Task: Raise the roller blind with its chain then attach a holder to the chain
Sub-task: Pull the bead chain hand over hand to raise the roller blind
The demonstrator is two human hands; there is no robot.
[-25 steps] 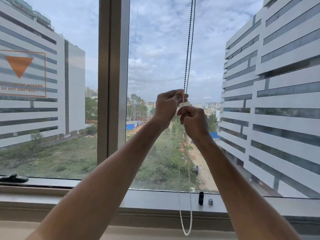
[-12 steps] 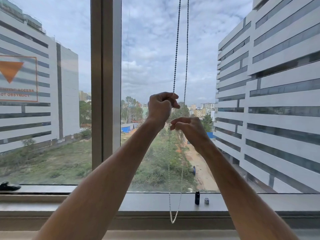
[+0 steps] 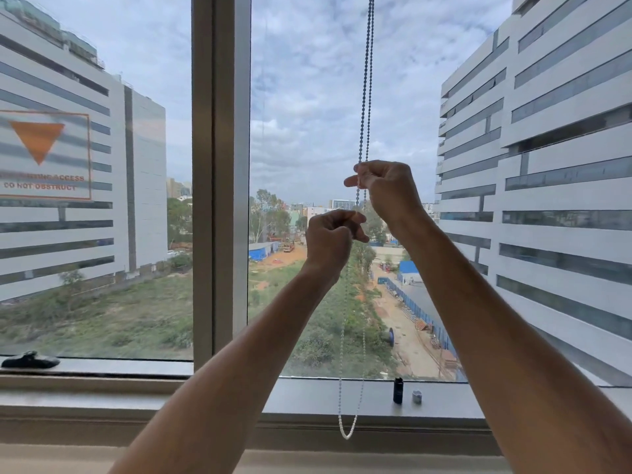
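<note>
The window frame (image 3: 220,172) was seen upright left of centre, above the sill (image 3: 307,395). The bead chain (image 3: 366,80) was hung before the right pane, its loop ending below the sill. It was gripped high by the right hand (image 3: 386,193), fingers curled, and pinched lower by the left hand (image 3: 330,239). A small black piece (image 3: 398,390) and a grey one (image 3: 417,396) were stood on the sill.

Both forearms bare, raised, converging toward centre. Right hand (image 3: 386,189) higher, fingers curled, thumb and forefinger pinching. Left hand (image 3: 330,239) just below and left of it, fist-like, fingertips pinched. Hands nearly touching.
</note>
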